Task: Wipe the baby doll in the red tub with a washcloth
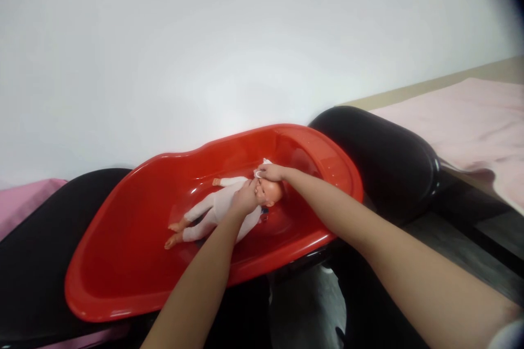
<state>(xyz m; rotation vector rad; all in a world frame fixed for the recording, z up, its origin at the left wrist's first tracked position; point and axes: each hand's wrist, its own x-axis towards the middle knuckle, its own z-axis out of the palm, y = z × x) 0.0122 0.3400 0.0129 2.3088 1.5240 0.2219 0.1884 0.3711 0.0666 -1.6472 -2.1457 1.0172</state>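
Note:
A baby doll [223, 203] in white clothing lies on its back inside a red baby bathtub [135, 240], with its head to the right and its bare feet to the left. Over the doll's upper chest, close to its chin, is my left hand [245, 197]; its fingers are drawn together, and what they hold, if anything, is hidden. At the far side of the doll's head, my right hand [272, 172] is closed on a small white cloth [267, 161]. Part of the doll's face is covered by my hands.
Black padded surfaces flank the tub on the left [45, 245] and right [393, 163]. A pink sheet [462, 120] lies at the far right, and pink fabric [28, 202] shows at the left edge. Behind the tub rises a white wall [204, 54].

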